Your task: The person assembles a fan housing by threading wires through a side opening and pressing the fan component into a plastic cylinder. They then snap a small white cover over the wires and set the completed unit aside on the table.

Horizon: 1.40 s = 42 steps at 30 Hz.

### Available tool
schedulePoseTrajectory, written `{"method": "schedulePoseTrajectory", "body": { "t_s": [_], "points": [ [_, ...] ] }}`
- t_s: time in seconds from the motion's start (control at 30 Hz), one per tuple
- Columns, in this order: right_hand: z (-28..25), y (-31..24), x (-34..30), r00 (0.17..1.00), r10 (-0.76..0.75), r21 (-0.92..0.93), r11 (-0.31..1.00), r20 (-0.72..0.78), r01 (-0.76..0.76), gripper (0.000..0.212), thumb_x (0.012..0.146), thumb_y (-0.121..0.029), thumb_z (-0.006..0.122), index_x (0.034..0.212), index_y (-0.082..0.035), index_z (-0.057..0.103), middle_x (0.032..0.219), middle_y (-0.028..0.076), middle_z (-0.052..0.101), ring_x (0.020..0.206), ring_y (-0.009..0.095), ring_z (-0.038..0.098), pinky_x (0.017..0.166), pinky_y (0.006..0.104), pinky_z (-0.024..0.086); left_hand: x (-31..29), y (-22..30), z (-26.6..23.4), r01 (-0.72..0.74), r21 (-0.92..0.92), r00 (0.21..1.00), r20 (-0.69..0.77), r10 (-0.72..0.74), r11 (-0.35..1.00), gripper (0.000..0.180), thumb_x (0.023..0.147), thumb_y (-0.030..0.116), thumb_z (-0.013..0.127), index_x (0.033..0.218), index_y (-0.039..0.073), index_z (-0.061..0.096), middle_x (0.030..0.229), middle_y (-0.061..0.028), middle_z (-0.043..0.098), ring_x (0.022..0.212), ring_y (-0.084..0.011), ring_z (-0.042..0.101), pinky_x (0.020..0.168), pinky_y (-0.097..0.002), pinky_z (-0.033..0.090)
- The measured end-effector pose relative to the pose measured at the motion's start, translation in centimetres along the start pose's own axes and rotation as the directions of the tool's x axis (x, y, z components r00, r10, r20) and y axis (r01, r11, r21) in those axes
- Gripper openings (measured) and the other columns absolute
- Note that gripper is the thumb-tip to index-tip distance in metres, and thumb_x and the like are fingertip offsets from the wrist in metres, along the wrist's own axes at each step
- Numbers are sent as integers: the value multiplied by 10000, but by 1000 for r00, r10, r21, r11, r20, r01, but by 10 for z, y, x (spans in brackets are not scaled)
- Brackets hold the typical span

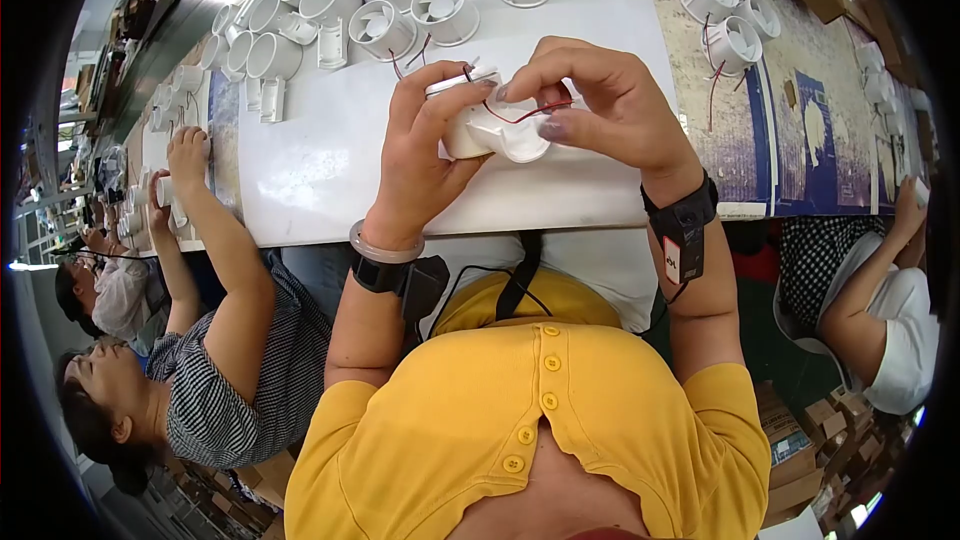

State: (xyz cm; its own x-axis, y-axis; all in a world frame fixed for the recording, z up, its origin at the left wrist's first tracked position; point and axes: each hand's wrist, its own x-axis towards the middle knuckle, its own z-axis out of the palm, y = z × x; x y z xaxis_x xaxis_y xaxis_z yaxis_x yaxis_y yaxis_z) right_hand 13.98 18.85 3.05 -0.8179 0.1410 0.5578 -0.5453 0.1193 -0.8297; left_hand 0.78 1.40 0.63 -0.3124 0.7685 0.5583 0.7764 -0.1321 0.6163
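Above the white board (330,180), my left hand (425,145) is closed around a white plastic fan housing (508,138), which is tilted on its side. Thin red and black wires (520,118) come out of the housing. My right hand (610,105) pinches these wires between thumb and fingers, close to the housing's right side. My fingers cover part of the housing, so its inner side cannot be made out.
White round fans (440,5) with wires stand in a group at the board's far edge. Empty white housings (272,50) lie to their left. More fans (735,40) stand at the right. Co-workers sit on both sides, one person's hand (188,152) at the left.
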Motion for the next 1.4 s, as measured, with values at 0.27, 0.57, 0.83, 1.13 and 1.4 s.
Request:
{"method": "schedulePoseTrajectory", "body": {
  "t_s": [0.27,0.57,0.83,1.13,1.4],
  "points": [
    [-3,6,1,994,-11,-300,954,-110,-23,161,888,-74,651,1007,21,704,909,93,692,847,146,629,746,250,490,-1,1,-3,36,57,999,3,-36,998,622,617,69,842,1187,130,601,1206,-106,534,1084,-280,537,838,-355,515],
    [9,-2,6,917,351,113,936,-189,-335,203,907,-96,646,1083,-3,687,886,75,702,796,122,679,666,213,508,-1,7,-3,48,23,992,114,-50,999,582,635,92,839,1167,131,604,1203,-99,550,1084,-285,543,858,-369,503],
    [10,-1,9,912,293,114,956,-289,-271,220,913,-101,643,1108,-4,668,862,63,700,795,118,680,678,217,522,-9,14,7,220,-490,969,8,-248,843,635,647,114,852,1204,106,548,1172,-93,561,1073,-251,574,870,-354,499],
    [16,-2,10,917,293,170,952,-269,-255,236,905,-73,647,1124,14,641,859,74,698,785,123,680,691,208,537,-10,0,-3,248,-328,958,220,-182,911,650,616,69,855,1184,99,540,1185,-87,557,1111,-238,564,893,-332,502],
    [14,-5,10,921,299,158,951,-251,-266,227,955,-125,584,1133,7,631,862,93,692,855,139,667,742,232,524,-8,1,-1,110,-347,987,145,-63,931,675,623,43,840,1219,109,529,1234,-92,546,1140,-236,551,930,-319,484]
  ]
}}
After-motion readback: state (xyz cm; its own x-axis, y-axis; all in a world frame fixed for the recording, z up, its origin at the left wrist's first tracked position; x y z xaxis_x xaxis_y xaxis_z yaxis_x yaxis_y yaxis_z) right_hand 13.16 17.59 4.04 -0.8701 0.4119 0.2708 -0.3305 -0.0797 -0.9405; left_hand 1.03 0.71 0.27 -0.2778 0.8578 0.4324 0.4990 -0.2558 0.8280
